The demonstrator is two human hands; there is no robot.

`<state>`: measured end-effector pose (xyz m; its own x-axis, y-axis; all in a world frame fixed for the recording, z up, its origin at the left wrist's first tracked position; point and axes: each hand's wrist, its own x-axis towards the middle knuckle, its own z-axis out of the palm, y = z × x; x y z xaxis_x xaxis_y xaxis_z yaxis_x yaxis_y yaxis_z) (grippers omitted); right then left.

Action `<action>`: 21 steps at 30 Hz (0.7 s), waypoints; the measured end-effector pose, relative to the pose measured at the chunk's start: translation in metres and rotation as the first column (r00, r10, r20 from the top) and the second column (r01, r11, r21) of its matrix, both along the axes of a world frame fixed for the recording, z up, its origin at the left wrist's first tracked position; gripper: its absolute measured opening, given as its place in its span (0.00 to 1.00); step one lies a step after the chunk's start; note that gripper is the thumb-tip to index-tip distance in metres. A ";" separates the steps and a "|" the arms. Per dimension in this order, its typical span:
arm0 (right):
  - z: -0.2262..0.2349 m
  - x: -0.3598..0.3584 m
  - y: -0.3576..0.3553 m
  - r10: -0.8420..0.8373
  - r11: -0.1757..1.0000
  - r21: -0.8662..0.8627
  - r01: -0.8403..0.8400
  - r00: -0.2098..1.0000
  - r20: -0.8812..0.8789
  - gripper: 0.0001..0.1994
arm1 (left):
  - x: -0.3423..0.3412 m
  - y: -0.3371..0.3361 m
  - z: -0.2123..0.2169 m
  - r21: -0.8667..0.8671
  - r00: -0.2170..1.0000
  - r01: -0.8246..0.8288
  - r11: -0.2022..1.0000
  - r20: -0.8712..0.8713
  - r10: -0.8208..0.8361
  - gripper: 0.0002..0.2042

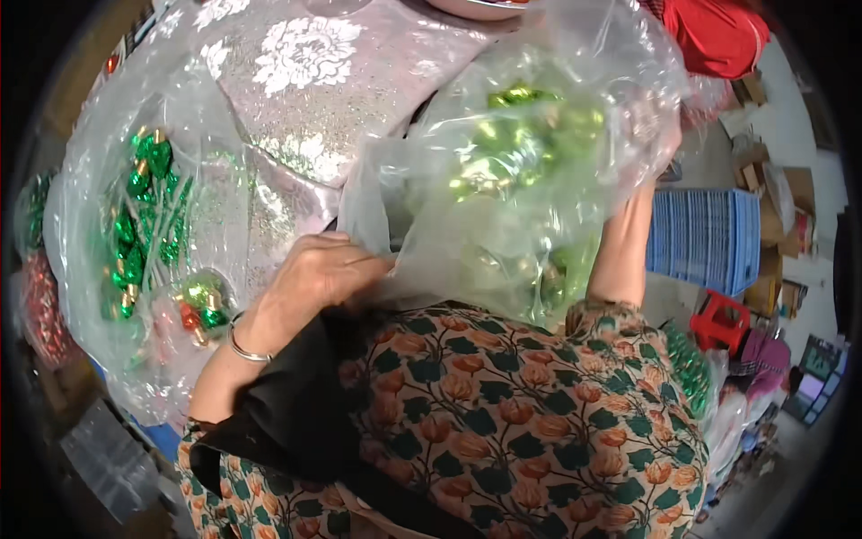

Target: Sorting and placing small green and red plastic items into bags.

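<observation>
A large clear plastic bag [422, 260] is spread in front of me, with shiny light-green Christmas ornaments [521, 148] showing through it. My left hand [323, 274] is closed on the bag's near left edge, a silver bangle on its wrist. On the far right, my right hand [663, 148] reaches up against the bag; the plastic covers its fingers, so their pose is hidden. Another clear bag [90, 216] lies to the left, holding shiny dark-green ornaments [135, 225] with gold caps. A small cluster of green and red ornaments [202, 305] sits near its lower end.
A silvery cloth with white flowers [305, 54] covers the table. At the far edge stands a pale bowl [476, 9]. Red fabric [718, 36] is at the upper right. Blue stacked crates [705, 238], a red stool [720, 321] and cardboard boxes [795, 202] stand on the right.
</observation>
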<state>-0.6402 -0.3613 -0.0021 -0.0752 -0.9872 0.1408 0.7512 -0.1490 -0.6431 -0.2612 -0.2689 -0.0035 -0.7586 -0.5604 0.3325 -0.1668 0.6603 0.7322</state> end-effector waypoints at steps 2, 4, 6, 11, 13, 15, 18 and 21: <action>-0.009 -0.016 0.020 -0.296 0.924 0.187 0.334 0.933 -0.204 0.12 | -0.006 0.004 -0.001 -0.015 0.994 0.013 1.000 0.112 -0.011 0.12; -0.006 -0.047 0.040 -0.416 0.852 0.218 0.476 0.868 -0.270 0.13 | -0.017 0.002 0.005 -0.019 0.979 0.054 0.998 0.197 -0.049 0.11; 0.002 -0.062 0.050 -0.412 0.871 0.180 0.456 0.880 -0.238 0.14 | -0.029 -0.005 0.003 -0.023 0.954 0.107 0.994 0.285 -0.096 0.10; 0.024 -0.091 0.069 -0.298 0.915 0.111 0.388 0.836 -0.461 0.18 | -0.067 -0.015 -0.054 -0.407 0.940 0.265 0.874 0.313 -0.139 0.12; 0.034 -0.121 0.093 -0.139 0.921 0.167 0.351 0.698 -0.702 0.16 | -0.099 -0.014 -0.050 -0.482 0.913 0.368 0.795 0.347 -0.212 0.14; 0.042 -0.103 0.092 -0.130 0.832 -0.015 0.554 0.168 -0.977 0.15 | -0.112 -0.001 -0.034 -0.093 0.868 0.496 0.863 0.038 -0.495 0.18; 0.079 -0.031 0.099 -0.096 0.714 -0.624 0.318 -0.838 -0.538 0.15 | -0.122 0.007 -0.040 0.060 0.827 0.563 0.825 -0.034 -0.562 0.19; 0.059 0.054 0.098 -0.576 0.814 -0.492 -0.308 -0.326 -0.750 0.18 | -0.122 0.010 -0.050 0.143 0.790 0.613 0.777 -0.089 -0.606 0.20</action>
<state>-0.5865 -0.2635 0.0573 0.4540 -0.7508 0.4798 -0.7739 -0.5991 -0.2052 -0.3835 -0.2590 -0.0535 -0.9484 -0.0314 0.3156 0.2602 0.4918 0.8309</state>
